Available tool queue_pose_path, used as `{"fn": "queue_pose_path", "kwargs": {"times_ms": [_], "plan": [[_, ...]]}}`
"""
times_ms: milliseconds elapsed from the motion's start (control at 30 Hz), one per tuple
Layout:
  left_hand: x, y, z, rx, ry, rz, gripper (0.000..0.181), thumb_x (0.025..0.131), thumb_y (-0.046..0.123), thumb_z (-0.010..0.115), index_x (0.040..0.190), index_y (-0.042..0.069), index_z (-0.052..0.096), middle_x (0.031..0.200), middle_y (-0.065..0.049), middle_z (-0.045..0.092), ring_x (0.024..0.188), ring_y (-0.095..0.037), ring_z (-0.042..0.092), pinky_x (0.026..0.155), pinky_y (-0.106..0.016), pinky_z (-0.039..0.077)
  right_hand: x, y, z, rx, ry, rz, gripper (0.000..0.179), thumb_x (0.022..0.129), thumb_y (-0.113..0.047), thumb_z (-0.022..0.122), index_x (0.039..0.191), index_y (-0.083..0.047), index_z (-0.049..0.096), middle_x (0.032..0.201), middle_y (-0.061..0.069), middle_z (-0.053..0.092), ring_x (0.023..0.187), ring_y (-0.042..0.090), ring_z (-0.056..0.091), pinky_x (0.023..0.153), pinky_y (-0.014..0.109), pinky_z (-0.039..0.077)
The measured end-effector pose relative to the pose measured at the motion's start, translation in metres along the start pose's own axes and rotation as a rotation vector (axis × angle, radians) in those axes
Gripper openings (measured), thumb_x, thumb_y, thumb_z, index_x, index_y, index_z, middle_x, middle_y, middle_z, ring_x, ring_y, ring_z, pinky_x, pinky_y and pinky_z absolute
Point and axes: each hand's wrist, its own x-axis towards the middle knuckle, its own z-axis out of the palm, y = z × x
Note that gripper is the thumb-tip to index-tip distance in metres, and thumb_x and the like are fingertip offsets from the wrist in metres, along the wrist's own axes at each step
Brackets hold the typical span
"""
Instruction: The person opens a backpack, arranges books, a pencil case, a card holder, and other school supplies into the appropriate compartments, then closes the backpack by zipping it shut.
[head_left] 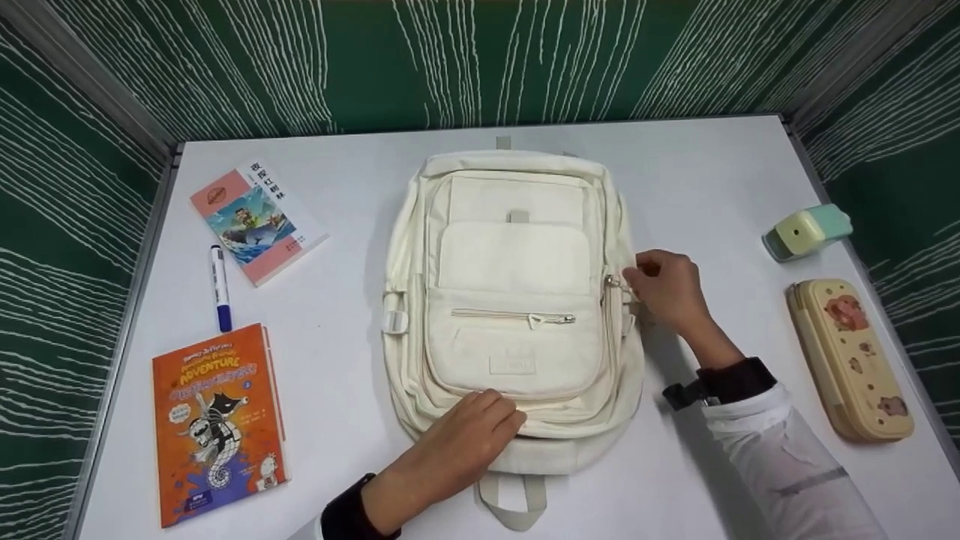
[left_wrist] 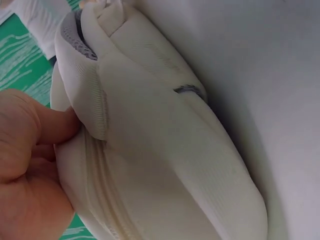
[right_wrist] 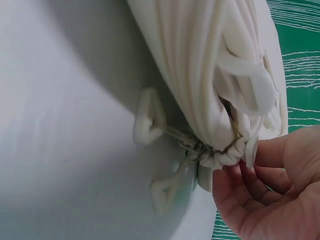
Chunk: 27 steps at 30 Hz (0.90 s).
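A cream backpack point(head_left: 517, 259) lies front side up on the white table. At its lower edge my left hand point(head_left: 472, 439) grips the fabric; in the left wrist view the thumb point(left_wrist: 62, 125) presses beside a zipper point(left_wrist: 102, 185), with the other fingers folded behind. On the backpack's right side my right hand point(head_left: 667, 289) pinches a zipper pull point(right_wrist: 252, 150) next to the gathered elastic rim point(right_wrist: 227, 157) of the side pocket. Two zipper pulls with loop ends, one of them a pale loop point(right_wrist: 149, 117), hang by that spot. The front pocket zipper point(head_left: 514, 316) looks closed.
To the left lie a pink-and-white book point(head_left: 259, 221), a marker point(head_left: 220, 289) with a blue cap and an orange book point(head_left: 217, 427). At the right are a green pencil sharpener point(head_left: 806, 232) and a yellow pencil case point(head_left: 851, 360). Green panels point(head_left: 480, 67) stand around the table.
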Motion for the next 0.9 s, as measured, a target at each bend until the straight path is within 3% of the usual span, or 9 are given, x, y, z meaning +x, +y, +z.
{"fn": "queue_pose_path", "kwargs": {"times_ms": [267, 567, 900], "plan": [[-0.007, -0.013, -0.011, -0.005, 0.042, -0.008, 0.020, 0.088, -0.005, 0.074, 0.105, 0.004, 0.069, 0.097, 0.000, 0.059, 0.090, -0.015, 0.056, 0.079, -0.025, 0.048, -0.014, 0.000, -0.006, -0.027, -0.028, 0.016, 0.028, 0.102, -0.015, 0.068, 0.117, 0.008, 0.070, 0.098, 0.021, 0.070, 0.075, 0.017, 0.064, 0.067, 0.025, 0.048], [-0.013, -0.036, -0.024, -0.019, 0.008, -0.080, 0.038, 0.070, -0.021, 0.074, 0.096, 0.006, 0.073, 0.095, 0.000, 0.068, 0.091, -0.016, 0.063, 0.083, -0.027, 0.053, -0.025, 0.003, -0.009, -0.065, -0.047, 0.021, 0.015, 0.098, -0.010, 0.070, 0.100, 0.005, 0.070, 0.085, 0.013, 0.068, 0.065, 0.016, 0.062, 0.061, 0.027, 0.048], [-0.012, -0.057, -0.037, -0.050, 0.000, -0.150, 0.036, 0.070, -0.026, 0.065, 0.078, 0.008, 0.068, 0.083, 0.001, 0.067, 0.086, -0.018, 0.066, 0.082, -0.029, 0.055, -0.048, 0.004, -0.009, -0.142, -0.069, 0.036, 0.015, 0.095, -0.013, 0.072, 0.084, -0.003, 0.068, 0.068, 0.003, 0.063, 0.059, 0.018, 0.058, 0.055, 0.031, 0.043]]}}
